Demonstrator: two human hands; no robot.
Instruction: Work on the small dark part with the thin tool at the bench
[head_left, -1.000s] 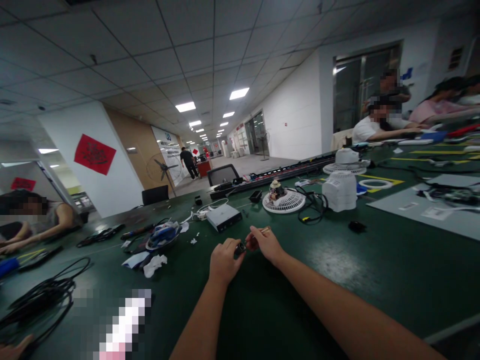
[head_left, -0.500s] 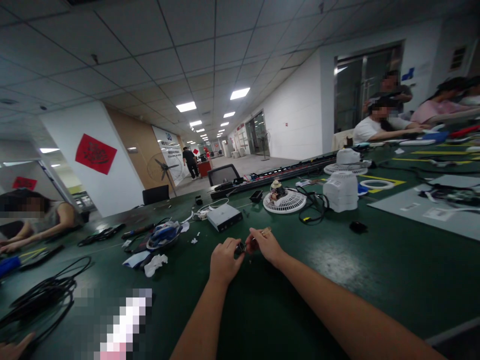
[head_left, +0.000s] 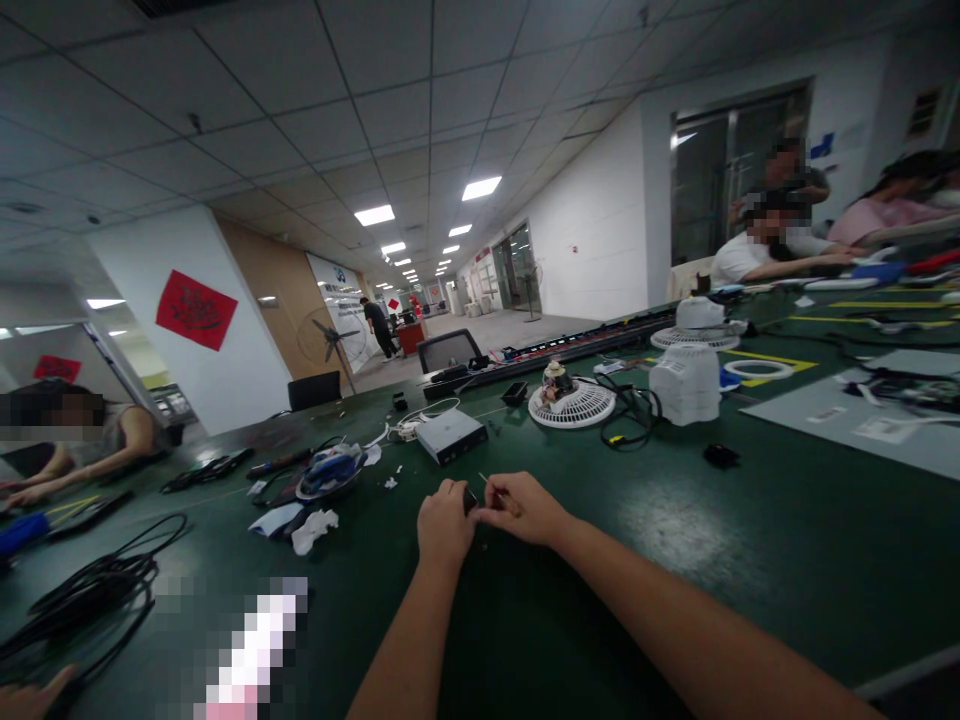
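Note:
My left hand (head_left: 442, 525) is closed around a small black part (head_left: 469, 499), most of it hidden by the fingers. Close against it on the right, my right hand (head_left: 526, 508) pinches a slender tool (head_left: 482, 478); only a thin pale tip shows above the fingers, so its kind is unclear. The fingertips of both hands meet at the black part, a little above the green table (head_left: 600, 600). Just beyond them lies a silver, box-shaped drive (head_left: 450, 437).
Behind are a white fan grille with a motor (head_left: 574, 402), a white housing (head_left: 684, 385) and a small black tray (head_left: 514, 393). Leftward lie a blue-and-white part (head_left: 328, 472), crumpled white paper (head_left: 315, 531) and coiled black cable (head_left: 94, 590). Co-workers sit at both sides.
My right hand has turned and moved slightly down and left, its fingers now touching the left hand's side. The yellowish end above the right hand no longer shows; a thin tip does.

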